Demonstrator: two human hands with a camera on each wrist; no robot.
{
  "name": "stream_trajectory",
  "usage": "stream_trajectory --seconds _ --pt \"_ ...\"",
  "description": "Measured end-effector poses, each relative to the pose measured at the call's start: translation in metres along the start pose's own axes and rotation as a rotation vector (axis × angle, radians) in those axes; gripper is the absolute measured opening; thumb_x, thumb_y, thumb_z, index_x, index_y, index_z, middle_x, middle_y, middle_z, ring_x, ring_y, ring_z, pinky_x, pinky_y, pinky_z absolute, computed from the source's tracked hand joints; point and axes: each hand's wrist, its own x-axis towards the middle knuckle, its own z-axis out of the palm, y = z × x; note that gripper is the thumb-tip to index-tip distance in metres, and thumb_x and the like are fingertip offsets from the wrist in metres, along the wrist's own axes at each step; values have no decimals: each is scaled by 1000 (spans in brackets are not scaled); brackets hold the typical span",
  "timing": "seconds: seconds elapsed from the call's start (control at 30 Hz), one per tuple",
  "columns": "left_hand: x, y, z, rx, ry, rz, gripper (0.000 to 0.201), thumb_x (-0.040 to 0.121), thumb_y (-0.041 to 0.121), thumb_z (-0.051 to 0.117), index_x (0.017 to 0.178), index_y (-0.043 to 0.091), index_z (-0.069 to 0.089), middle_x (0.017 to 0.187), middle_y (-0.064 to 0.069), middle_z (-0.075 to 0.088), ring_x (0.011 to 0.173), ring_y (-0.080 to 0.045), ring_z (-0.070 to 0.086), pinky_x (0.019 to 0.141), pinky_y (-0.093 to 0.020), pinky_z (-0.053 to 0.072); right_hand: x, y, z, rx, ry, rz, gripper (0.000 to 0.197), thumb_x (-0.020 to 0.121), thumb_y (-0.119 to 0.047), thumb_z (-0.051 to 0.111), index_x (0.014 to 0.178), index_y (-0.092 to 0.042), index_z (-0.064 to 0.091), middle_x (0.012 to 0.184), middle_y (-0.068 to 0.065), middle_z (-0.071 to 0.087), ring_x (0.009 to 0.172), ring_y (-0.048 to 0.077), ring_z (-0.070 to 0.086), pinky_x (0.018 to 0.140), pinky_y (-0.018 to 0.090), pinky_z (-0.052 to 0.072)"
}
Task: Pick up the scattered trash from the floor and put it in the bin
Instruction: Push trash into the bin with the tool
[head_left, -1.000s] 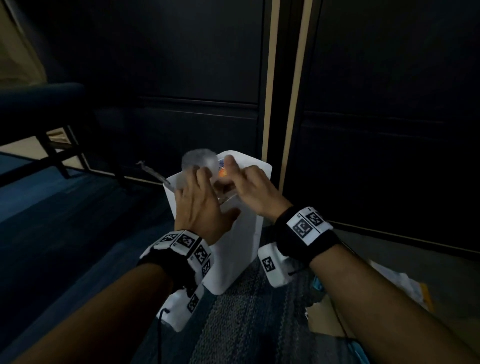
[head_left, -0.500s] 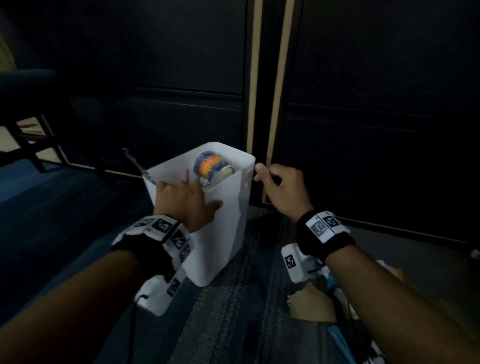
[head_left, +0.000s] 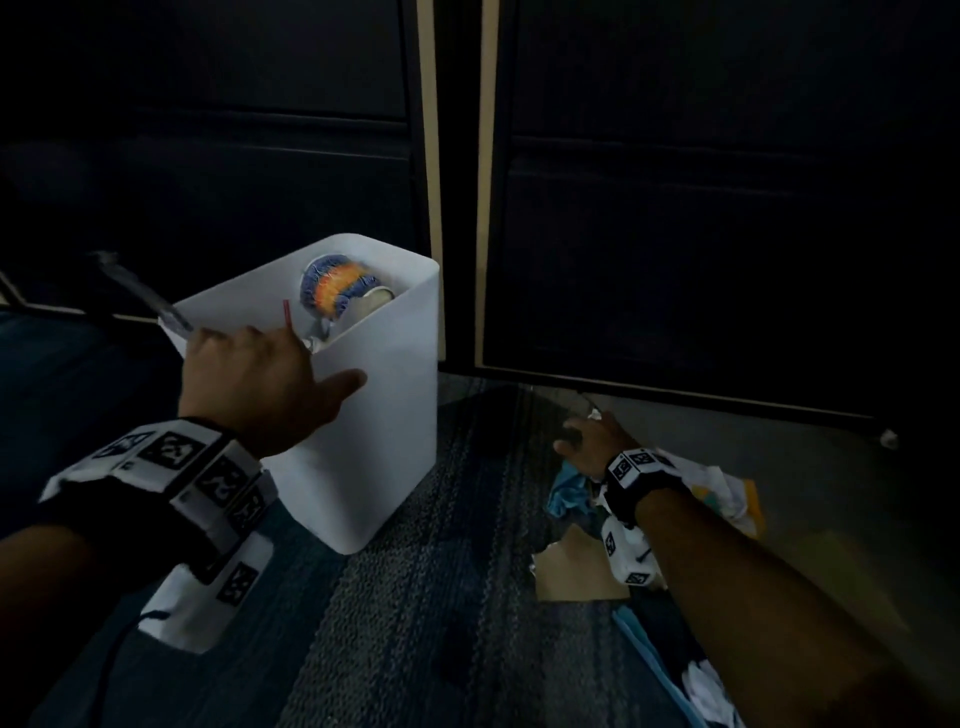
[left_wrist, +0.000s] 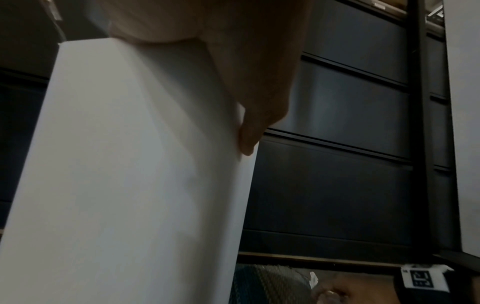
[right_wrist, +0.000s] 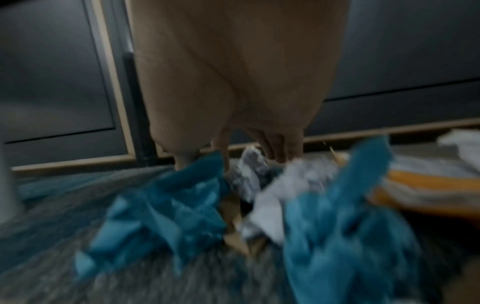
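Observation:
A white bin stands on the carpet in front of dark cabinets, and a blue and orange paper cup and a red straw lie inside it. My left hand grips its near rim, fingers over the edge and thumb pressed on the outer wall of the bin. My right hand is down at the floor pile to the right. The right hand points straight fingers at a crumpled white paper beside crumpled blue paper, holding nothing.
The pile also holds a brown cardboard piece, white and yellow paper and more blue paper. Dark cabinet fronts close off the back. A thin metal piece sticks out at the bin's left corner.
Both hands were at the bin's top with the cup; the cup now lies inside. My right hand left the bin and dropped to the floor pile. My left hand stays on the rim.

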Motion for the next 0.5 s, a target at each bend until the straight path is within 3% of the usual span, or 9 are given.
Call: stream_trajectory --seconds 0.1,0.2,0.27,0.33,0.37,0.4,0.43,0.47,0.5 --pt "1 -2 5 -33 32 9 70 76 73 49 65 4 59 65 -19 62 65 -33 61 71 -37 45 0 3 17 43 -56 23 71 98 -54 44 151 -9 31 158 19 26 143 36 30 113 46 32" --pt "2 -3 8 -43 57 25 72 76 71 51 64 2 62 61 -19 61 59 -32 60 69 -37 46 -2 1 25 95 -9 34 85 99 -50 46 154 0 6 163 19 0 150 35 13 117 44 23" --pt "3 -3 9 -39 53 20 73 76 72 50 65 1 63 60 -19 61 59 -32 60 68 -37 46 -4 1 24 112 8 30 84 100 -48 45 154 1 3 163 19 3 148 37 17 116 44 26" --pt "3 -2 8 -29 41 11 73 76 73 49 66 2 63 62 -18 62 60 -31 60 69 -37 46 -6 1 20 141 20 40 73 100 -47 44 152 -1 19 161 18 16 148 33 20 114 40 27" --pt "3 -2 8 -28 42 11 73 76 73 49 67 2 63 62 -18 62 61 -32 61 70 -37 46 -6 2 18 176 39 52 63 99 -50 44 142 -4 38 149 21 35 143 33 31 107 38 32" --pt "3 -2 7 -29 47 8 73 76 73 49 67 2 63 62 -18 61 62 -32 61 71 -38 47 -8 1 15 189 70 50 58 97 -57 43 120 -5 54 124 24 50 127 35 48 93 38 37" --pt "3 -2 5 -24 43 1 73 76 73 49 67 3 63 62 -16 60 63 -32 61 71 -38 47 -10 -3 11 195 108 29 64 92 -67 40 99 -7 60 102 28 53 104 35 57 84 41 37" --pt "3 -1 3 -13 33 -7 72 77 74 47 66 4 62 61 -14 58 65 -31 62 72 -37 46 -14 -8 6 211 136 2 71 89 -73 37 91 -6 61 92 30 52 90 34 57 80 43 38" --pt "4 -1 1 2 17 -15 71 78 74 46 64 6 59 60 -11 54 66 -30 61 71 -36 45 -17 -12 1 213 176 -33 76 89 -73 38 97 -3 64 102 34 54 96 36 57 84 45 41"
